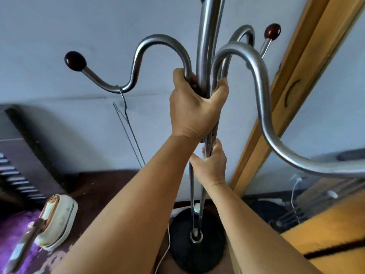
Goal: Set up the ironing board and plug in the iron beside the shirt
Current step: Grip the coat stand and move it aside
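Both hands gripped tall silver metal coat stand (205,46): left hand (194,104) fingers wrapped round pole cluster, right hand (212,165) fingers closed below. White-and-gold iron (59,218) stood on purple cloth (13,230), lower left. Judged: clearing space, pre-setup. Ironing board, shirt not identifiable. Next: shift stand aside without tipping round black base (181,246).

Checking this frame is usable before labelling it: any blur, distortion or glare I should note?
Head view: wide-angle bending curves the door frame; the iron at lower left is smeared by blur; both hands, left and right, on the coat stand are fairly sharp; soft daylight, mild sheen only.
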`<state>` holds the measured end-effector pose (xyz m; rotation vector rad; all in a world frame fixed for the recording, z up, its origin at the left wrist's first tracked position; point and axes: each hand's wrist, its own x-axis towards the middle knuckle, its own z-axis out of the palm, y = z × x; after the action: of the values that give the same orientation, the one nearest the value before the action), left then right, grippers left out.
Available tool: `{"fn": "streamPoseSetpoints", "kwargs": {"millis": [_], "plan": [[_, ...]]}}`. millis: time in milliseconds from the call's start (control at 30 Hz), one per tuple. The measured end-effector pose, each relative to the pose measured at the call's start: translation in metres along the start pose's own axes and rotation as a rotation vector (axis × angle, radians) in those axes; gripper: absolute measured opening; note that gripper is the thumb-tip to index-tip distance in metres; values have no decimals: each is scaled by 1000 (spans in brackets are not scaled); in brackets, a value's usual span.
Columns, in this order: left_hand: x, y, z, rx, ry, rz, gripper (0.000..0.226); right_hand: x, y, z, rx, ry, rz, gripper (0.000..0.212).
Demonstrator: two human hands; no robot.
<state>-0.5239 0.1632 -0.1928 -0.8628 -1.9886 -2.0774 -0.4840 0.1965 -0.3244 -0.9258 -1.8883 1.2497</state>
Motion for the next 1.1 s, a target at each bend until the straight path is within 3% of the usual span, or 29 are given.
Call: {"fn": "streamPoseSetpoints", "kwargs": {"millis": [633, 1100], "plan": [[-96, 68, -46, 18, -289, 82, 42, -115, -7, -56, -27, 162, -24, 34], [-196, 152, -81, 88, -171, 53, 41, -233, -24, -124, 9, 77, -120, 34]]}}
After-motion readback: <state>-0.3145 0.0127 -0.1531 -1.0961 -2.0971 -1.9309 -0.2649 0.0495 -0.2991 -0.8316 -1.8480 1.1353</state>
